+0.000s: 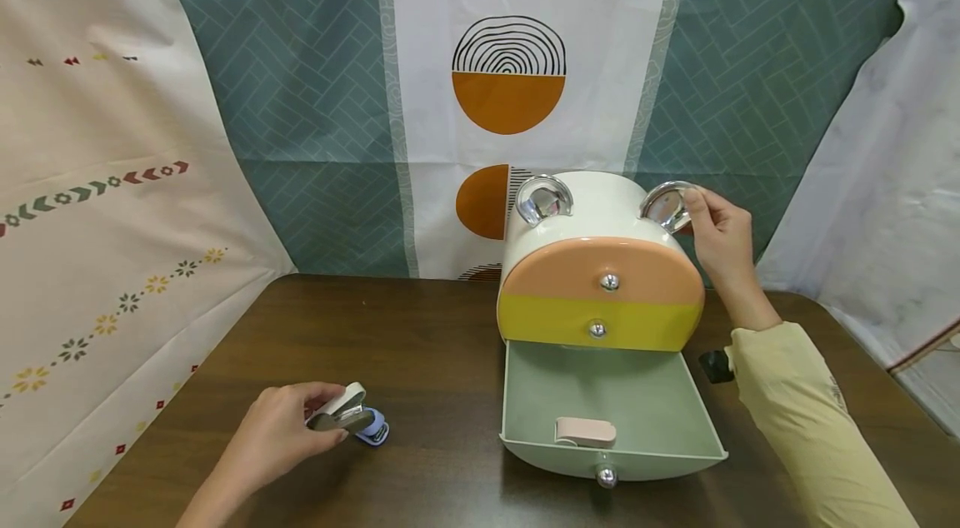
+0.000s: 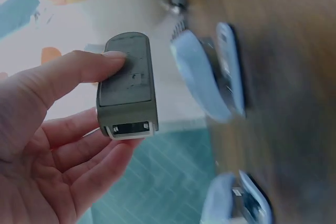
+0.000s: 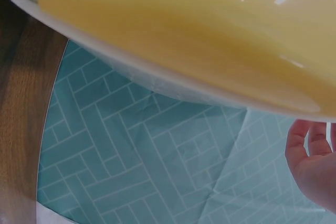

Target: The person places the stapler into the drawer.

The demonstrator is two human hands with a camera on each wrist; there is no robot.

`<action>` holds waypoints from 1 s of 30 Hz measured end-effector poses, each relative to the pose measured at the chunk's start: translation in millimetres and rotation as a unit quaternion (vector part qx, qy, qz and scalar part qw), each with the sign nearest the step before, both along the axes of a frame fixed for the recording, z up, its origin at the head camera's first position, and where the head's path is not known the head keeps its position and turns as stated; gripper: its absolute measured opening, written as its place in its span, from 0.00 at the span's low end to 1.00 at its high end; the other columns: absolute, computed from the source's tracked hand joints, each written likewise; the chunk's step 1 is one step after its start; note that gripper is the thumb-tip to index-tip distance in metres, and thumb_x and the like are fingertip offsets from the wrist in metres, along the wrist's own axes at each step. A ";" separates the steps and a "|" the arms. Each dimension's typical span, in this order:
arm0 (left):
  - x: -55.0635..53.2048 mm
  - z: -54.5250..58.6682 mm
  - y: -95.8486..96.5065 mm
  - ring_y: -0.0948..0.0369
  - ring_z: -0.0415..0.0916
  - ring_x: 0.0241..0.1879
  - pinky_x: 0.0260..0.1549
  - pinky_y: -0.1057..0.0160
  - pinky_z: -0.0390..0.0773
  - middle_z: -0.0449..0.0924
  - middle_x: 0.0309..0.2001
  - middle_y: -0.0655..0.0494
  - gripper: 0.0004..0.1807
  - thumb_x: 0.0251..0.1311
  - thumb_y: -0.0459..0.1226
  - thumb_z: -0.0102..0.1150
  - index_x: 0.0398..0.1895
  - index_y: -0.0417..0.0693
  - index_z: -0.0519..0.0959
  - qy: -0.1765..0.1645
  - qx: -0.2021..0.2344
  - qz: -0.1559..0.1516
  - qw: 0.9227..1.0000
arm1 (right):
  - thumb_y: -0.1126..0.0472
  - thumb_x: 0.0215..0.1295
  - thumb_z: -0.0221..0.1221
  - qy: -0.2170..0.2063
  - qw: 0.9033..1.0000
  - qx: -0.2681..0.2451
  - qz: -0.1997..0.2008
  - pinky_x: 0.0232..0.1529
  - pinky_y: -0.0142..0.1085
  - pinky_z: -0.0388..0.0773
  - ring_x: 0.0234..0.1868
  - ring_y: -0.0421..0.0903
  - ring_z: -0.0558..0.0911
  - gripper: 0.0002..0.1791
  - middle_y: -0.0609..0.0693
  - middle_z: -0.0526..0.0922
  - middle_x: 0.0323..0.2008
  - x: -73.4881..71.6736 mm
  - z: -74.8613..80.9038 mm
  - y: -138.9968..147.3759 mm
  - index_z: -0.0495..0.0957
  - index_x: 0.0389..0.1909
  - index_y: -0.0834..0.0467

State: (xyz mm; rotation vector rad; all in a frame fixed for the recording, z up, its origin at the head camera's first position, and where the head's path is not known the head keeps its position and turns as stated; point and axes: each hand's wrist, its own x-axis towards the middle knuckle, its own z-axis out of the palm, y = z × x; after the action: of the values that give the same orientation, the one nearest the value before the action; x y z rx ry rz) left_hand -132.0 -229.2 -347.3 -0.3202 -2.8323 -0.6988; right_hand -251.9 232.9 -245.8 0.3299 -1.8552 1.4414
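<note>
Room and edges: I count a stretch of bare wood on the table (image 1: pixel 438 378) between the blue stapler (image 1: pixel 377 430) and the left wall of the green drawer (image 1: pixel 600 382). The drawer stands pulled out from the chest (image 1: pixel 600 207), its knob (image 1: pixel 607 476) pointing to the near side. The table's far edge runs behind the chest; its right edge slopes down beyond the sleeve (image 1: pixel 795 411).

Left hand (image 1: pixel 273 432): thumb and fingers grasping the grey stapler (image 1: pixel 343 420), white-topped, left of the drawer and overlapping the blue stapler in my head view. Right hand (image 1: pixel 726 236): thumb and fingers pinching the silver right ear (image 1: pixel 667 207) of the chest. Pink stapler (image 1: pixel 585 431): one, inside the drawer, close to its front wall.

Between views: my left wrist view gives the grey stapler's slotted end, with the thumb on its flat grey face, plus a second blue stapler (image 2: pixel 218 199); the head view shows me only one. My right wrist view gives the chest's pale rim above curled fingers; the ear is out of sight there.

Surface and room: dark brown wood grain. Behind, a curtain (image 1: pixel 307 78) in teal and white with orange half-circles. Left, a cream cloth (image 1: pixel 90 128) with small stitched-looking motifs; right, a whitish cloth (image 1: pixel 892 195).
</note>
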 end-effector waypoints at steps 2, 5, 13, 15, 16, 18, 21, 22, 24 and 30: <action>-1.1 4.8 8.9 0.68 0.73 0.27 0.25 0.68 0.71 0.81 0.29 0.63 0.20 0.30 0.39 0.73 0.35 0.51 0.82 0.007 0.012 -0.006 1.000 | 0.63 0.65 0.51 0.001 1.000 -0.001 0.002 0.27 0.19 0.73 0.22 0.28 0.76 0.11 0.33 0.76 0.18 -0.4 -0.4 0.6 0.78 0.29 0.44; -3.8 9.2 21.9 0.70 0.74 0.27 0.26 0.68 0.72 0.81 0.30 0.64 0.20 0.30 0.38 0.73 0.35 0.51 0.82 0.017 0.033 -0.020 0.999 | 0.64 0.65 0.51 0.005 1.000 -0.001 0.004 0.27 0.20 0.73 0.21 0.28 0.75 0.13 0.33 0.75 0.17 0.0 -0.2 0.5 0.77 0.29 0.42; -14.4 15.5 55.3 0.72 0.73 0.27 0.26 0.69 0.72 0.81 0.30 0.65 0.19 0.33 0.36 0.72 0.35 0.50 0.83 0.046 0.049 -0.078 0.995 | 0.65 0.65 0.50 0.015 1.000 0.003 0.008 0.27 0.19 0.73 0.21 0.27 0.74 0.14 0.32 0.75 0.17 0.1 -0.4 -0.2 0.76 0.28 0.41; -16.6 17.2 63.6 0.72 0.73 0.27 0.26 0.70 0.72 0.81 0.31 0.64 0.18 0.34 0.36 0.72 0.36 0.50 0.83 0.046 0.054 -0.093 0.993 | 0.65 0.65 0.50 0.013 1.000 0.004 0.007 0.27 0.19 0.72 0.21 0.27 0.74 0.14 0.32 0.75 0.17 0.1 -0.5 -0.5 0.76 0.28 0.41; -17.8 18.0 67.8 0.72 0.72 0.27 0.26 0.70 0.72 0.81 0.31 0.64 0.19 0.34 0.36 0.72 0.36 0.50 0.83 0.049 0.058 -0.099 0.992 | 0.64 0.65 0.50 0.012 1.000 0.004 0.007 0.27 0.19 0.72 0.21 0.27 0.74 0.14 0.32 0.75 0.17 0.1 -0.5 -0.6 0.76 0.29 0.42; -20.0 19.5 76.3 0.72 0.73 0.27 0.26 0.70 0.72 0.81 0.31 0.63 0.19 0.34 0.36 0.72 0.36 0.49 0.83 0.055 0.065 -0.110 0.990 | 0.64 0.66 0.50 0.010 1.000 0.006 0.005 0.27 0.19 0.72 0.21 0.28 0.74 0.12 0.31 0.75 0.18 0.0 -0.5 -0.8 0.77 0.30 0.44; -22.8 21.5 89.0 0.71 0.74 0.27 0.27 0.70 0.73 0.81 0.31 0.62 0.19 0.33 0.35 0.72 0.35 0.48 0.83 0.063 0.078 -0.121 0.988 | 0.64 0.66 0.50 0.007 1.000 0.009 0.001 0.27 0.19 0.72 0.22 0.28 0.75 0.09 0.31 0.76 0.18 -0.1 -0.4 -0.9 0.80 0.34 0.54; -23.6 22.2 93.1 0.71 0.75 0.28 0.27 0.70 0.74 0.81 0.31 0.62 0.19 0.33 0.35 0.72 0.35 0.48 0.83 0.064 0.084 -0.124 0.987 | 0.64 0.66 0.50 0.006 1.000 0.010 -0.002 0.27 0.19 0.72 0.22 0.28 0.75 0.09 0.31 0.75 0.18 -0.1 -0.4 -0.9 0.80 0.35 0.57; -25.1 23.3 101.0 0.70 0.76 0.28 0.28 0.69 0.75 0.82 0.31 0.62 0.19 0.33 0.35 0.72 0.35 0.48 0.83 0.062 0.097 -0.131 0.985 | 0.64 0.66 0.50 0.007 1.000 0.011 -0.004 0.27 0.19 0.72 0.22 0.28 0.74 0.11 0.30 0.75 0.18 0.1 -0.4 -0.9 0.79 0.37 0.65; -30.0 24.8 124.0 0.71 0.75 0.27 0.28 0.70 0.74 0.82 0.31 0.62 0.18 0.33 0.35 0.71 0.34 0.47 0.83 0.062 0.118 -0.165 0.977 | 0.65 0.65 0.50 0.013 1.000 0.005 0.000 0.27 0.18 0.71 0.21 0.27 0.75 0.11 0.30 0.76 0.18 -0.7 -1.5 0.9 0.79 0.32 0.48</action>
State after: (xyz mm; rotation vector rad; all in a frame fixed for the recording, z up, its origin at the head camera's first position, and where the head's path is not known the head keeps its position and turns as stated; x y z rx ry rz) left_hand -162.0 -105.2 -322.5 -0.7731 -2.5673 -1.0302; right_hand -252.6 233.8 -247.4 0.3512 -1.8429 1.4214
